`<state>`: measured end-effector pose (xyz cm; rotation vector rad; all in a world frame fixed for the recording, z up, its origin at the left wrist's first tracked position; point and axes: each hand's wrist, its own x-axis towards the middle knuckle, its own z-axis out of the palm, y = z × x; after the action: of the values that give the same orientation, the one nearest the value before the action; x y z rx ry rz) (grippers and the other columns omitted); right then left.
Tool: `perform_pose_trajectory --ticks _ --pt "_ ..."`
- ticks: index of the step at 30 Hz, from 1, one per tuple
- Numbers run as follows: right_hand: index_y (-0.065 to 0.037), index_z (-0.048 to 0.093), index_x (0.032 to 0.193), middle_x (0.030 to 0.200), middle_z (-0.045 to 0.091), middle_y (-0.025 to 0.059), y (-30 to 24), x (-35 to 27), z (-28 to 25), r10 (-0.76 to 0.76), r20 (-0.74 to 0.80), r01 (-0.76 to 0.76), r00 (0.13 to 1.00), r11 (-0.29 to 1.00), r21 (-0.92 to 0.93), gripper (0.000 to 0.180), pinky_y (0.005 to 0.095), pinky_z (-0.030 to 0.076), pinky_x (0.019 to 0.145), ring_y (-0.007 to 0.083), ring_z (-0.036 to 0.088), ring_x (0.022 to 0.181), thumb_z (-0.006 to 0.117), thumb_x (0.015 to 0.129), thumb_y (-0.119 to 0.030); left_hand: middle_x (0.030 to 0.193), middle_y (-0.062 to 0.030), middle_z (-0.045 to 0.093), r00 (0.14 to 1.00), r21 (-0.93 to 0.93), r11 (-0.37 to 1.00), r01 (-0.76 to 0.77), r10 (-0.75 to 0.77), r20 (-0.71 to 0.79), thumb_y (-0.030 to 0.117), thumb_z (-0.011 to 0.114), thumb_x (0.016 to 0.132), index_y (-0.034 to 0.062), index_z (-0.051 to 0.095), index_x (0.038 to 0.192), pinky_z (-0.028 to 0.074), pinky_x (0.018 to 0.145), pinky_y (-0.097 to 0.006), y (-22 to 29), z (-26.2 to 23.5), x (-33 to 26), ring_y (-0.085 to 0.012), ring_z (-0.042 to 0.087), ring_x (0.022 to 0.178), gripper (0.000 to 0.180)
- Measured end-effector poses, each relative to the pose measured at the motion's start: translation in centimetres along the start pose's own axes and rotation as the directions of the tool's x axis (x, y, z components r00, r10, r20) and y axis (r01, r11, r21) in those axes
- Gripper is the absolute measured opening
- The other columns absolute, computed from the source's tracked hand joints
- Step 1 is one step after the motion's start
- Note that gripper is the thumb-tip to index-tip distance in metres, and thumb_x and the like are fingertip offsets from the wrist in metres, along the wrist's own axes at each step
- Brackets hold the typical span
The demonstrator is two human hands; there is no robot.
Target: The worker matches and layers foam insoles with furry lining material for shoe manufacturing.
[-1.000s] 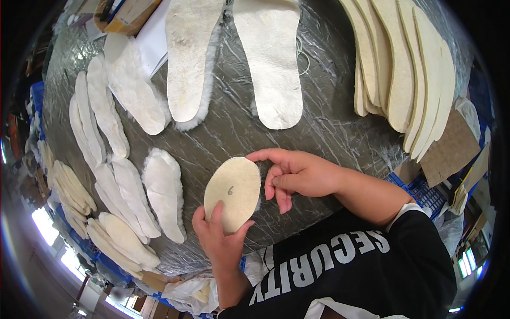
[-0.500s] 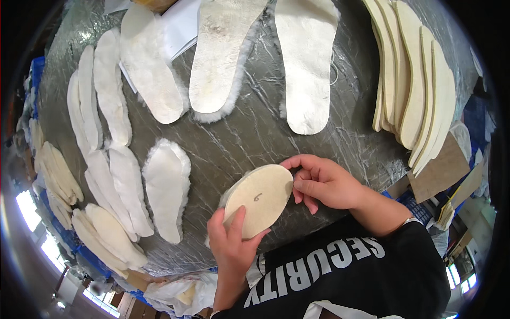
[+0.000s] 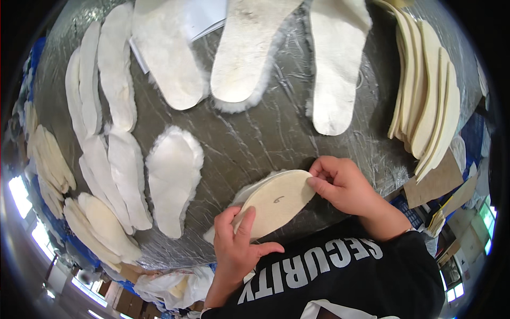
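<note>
Cream insole [image 3: 281, 204] slants; right hand [image 3: 344, 185] pinches one end; left hand [image 3: 235, 249], thumb spread, touches the other.

The person's right hand [image 3: 342, 183] pinches one end of a cream insole [image 3: 284, 202] with a small dark mark on it, while fingers of the left hand [image 3: 235, 247] lie on the other end, thumb sticking out, and I can see a white fleecy piece [image 3: 253, 188] showing beneath. On the dark, plastic-covered table [image 3: 236, 139] around them lie fleece-edged white insoles [image 3: 172, 178], with a fanned stack of cream pieces [image 3: 429, 95] off to the right
</note>
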<state>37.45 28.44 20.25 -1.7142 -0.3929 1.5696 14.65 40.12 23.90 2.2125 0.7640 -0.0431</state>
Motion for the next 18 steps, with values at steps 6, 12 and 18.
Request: perform_pose_trajectory --ticks 6,12,18 --pt "0.001 0.06 0.084 0.062 0.056 0.0033 0.1 -0.1 0.2 0.015 -0.059 -0.018 0.998 0.999 -0.037 0.014 0.0268 0.041 0.052 0.0091 0.049 0.056 0.063 0.088 -0.011 0.106 -0.0197 0.054 0.974 -0.11 0.97 0.216 -0.221 -0.04 0.015 0.077 0.076 -0.0036 0.056 0.112 0.05 0.073 -0.037 -1.4 -1.3 -0.3 -0.0332 0.058 0.091 0.046" --pt "0.002 0.058 0.084 0.061 0.056 0.0038 -0.1 -0.2 0.3 0.03 -0.061 -0.035 0.998 0.996 -0.084 0.014 0.027 0.041 0.051 0.0088 0.049 0.056 0.062 0.088 -0.011 0.103 -0.0208 0.058 0.961 -0.342 0.908 0.24 -0.273 -0.05 0.002 0.066 0.082 -0.0041 0.056 0.089 0.051 0.07 -0.035 -1.6 -1.3 0.9 -0.0335 0.059 0.087 0.014" --pt "0.001 0.058 0.083 0.06 0.055 0.004 -0.3 -0.4 0.1 0.024 -0.069 -0.031 0.997 0.994 -0.108 0.013 0.0275 0.04 0.05 0.0092 0.048 0.053 0.062 0.088 -0.01 0.105 -0.018 0.058 0.942 -0.37 0.878 0.305 -0.336 -0.022 -0.004 0.061 0.083 -0.0047 0.055 0.088 0.049 0.072 -0.026 -2.0 -0.6 1.4 -0.0197 0.058 0.083 0.008"
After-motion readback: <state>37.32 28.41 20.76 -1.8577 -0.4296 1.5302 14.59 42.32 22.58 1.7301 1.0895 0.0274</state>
